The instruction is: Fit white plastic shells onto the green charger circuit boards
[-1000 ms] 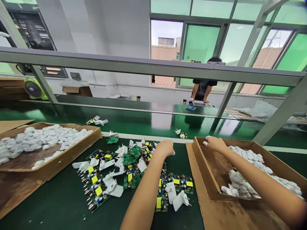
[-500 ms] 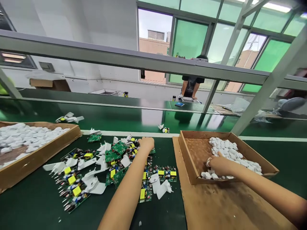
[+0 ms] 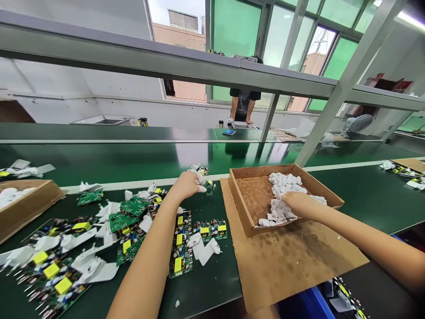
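Observation:
My left hand (image 3: 186,184) reaches over the far edge of a pile of parts, its fingers closed on a small green circuit board (image 3: 209,188), which is blurred. White material shows at these fingertips; I cannot tell whether it is finger covers or a plastic part. Inside the shallow cardboard box (image 3: 239,204), my right hand (image 3: 294,204) touches a heap of small white pieces (image 3: 285,180). Its fingertips are hidden among them. Left of my left forearm lie green boards (image 3: 134,205) with yellow components, mixed with white plastic parts (image 3: 98,268).
A second cardboard box (image 3: 36,201) of white pieces stands at the left. Under the right box lies a flat cardboard sheet (image 3: 285,266). A metal frame (image 3: 212,73) crosses above the green bench. Beyond it a person (image 3: 244,106) leans on the far bench. A blue bin (image 3: 307,305) is below the front edge.
The view has swung right. My left hand has come away from the pile towards the right with a board in it. My right hand stays in the box, shifted among the white pieces.

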A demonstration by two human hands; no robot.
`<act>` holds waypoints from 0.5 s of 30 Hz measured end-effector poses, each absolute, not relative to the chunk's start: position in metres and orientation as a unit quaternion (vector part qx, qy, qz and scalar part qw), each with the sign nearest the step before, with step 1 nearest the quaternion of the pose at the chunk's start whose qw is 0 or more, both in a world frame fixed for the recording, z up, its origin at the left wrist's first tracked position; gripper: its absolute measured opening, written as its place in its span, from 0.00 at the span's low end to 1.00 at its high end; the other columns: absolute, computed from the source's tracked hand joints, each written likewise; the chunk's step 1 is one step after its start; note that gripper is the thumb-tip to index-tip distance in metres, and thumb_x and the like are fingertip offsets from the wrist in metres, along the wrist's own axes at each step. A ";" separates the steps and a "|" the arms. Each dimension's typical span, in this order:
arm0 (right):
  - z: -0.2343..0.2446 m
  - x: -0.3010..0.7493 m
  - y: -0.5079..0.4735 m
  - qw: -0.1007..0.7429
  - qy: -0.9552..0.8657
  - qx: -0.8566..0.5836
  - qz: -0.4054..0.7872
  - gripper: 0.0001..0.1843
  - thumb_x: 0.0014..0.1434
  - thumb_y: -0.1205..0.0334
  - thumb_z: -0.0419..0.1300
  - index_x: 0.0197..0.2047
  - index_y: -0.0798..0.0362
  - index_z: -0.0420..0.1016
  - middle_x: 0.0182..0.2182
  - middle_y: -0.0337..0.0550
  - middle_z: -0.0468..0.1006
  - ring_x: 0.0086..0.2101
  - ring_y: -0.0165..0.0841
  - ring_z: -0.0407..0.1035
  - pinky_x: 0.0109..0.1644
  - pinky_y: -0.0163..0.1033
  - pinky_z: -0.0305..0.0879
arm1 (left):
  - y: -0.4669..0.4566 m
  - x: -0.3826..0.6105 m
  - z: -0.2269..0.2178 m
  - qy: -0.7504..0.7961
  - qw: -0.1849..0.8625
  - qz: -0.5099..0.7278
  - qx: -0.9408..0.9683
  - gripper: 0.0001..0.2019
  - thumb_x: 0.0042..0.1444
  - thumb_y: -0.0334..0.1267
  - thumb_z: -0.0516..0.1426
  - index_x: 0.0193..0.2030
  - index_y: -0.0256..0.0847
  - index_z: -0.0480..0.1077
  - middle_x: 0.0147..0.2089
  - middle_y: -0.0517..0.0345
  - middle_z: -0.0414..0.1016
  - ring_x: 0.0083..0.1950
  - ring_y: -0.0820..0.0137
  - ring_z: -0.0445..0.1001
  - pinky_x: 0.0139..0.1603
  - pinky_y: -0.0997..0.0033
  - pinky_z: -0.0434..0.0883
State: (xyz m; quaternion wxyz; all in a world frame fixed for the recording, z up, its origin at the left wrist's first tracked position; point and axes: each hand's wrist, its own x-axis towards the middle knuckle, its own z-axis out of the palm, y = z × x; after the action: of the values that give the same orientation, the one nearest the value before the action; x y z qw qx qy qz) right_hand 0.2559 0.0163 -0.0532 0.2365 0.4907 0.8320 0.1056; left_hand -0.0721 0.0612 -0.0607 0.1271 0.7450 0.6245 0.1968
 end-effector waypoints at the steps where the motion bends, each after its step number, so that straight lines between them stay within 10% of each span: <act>1: -0.052 0.257 0.015 0.235 0.831 0.493 0.103 0.17 0.45 0.83 0.47 0.36 0.62 0.69 0.31 0.54 0.71 0.35 0.40 0.67 0.32 0.36 0.58 | 0.058 -0.070 -0.056 0.611 0.126 0.221 0.749 0.04 0.39 0.36 0.56 0.22 0.38 0.66 0.34 0.54 0.71 0.39 0.64 0.68 0.40 0.70 0.63; 5: -0.037 0.250 0.012 0.249 0.828 0.496 0.076 0.18 0.42 0.83 0.47 0.35 0.61 0.70 0.30 0.52 0.72 0.33 0.41 0.67 0.30 0.37 0.58 | 0.046 -0.057 -0.044 0.567 0.188 0.402 0.694 0.14 0.40 0.41 0.56 0.36 0.40 0.67 0.43 0.55 0.69 0.42 0.64 0.67 0.42 0.69 0.64; 10: -0.005 0.241 0.025 0.257 0.820 0.511 0.006 0.17 0.44 0.80 0.48 0.33 0.56 0.71 0.28 0.45 0.73 0.28 0.36 0.68 0.26 0.34 0.59 | 0.048 -0.038 -0.050 0.460 0.426 0.588 0.511 0.20 0.32 0.44 0.61 0.33 0.35 0.65 0.29 0.56 0.70 0.28 0.69 0.69 0.30 0.71 0.67; 15: 0.021 0.210 0.035 -0.148 0.849 0.484 -0.152 0.16 0.52 0.60 0.51 0.44 0.56 0.65 0.38 0.46 0.72 0.37 0.35 0.67 0.39 0.38 0.64 | 0.052 -0.022 -0.052 0.363 0.607 0.608 0.360 0.20 0.33 0.37 0.62 0.36 0.35 0.64 0.31 0.56 0.71 0.26 0.72 0.70 0.24 0.76 0.67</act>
State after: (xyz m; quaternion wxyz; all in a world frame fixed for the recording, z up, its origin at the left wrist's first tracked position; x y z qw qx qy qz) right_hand 0.2102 0.0346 0.0213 -0.1479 0.4842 0.8489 -0.1519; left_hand -0.0216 0.0524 -0.0521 0.6067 0.3600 0.3635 0.6085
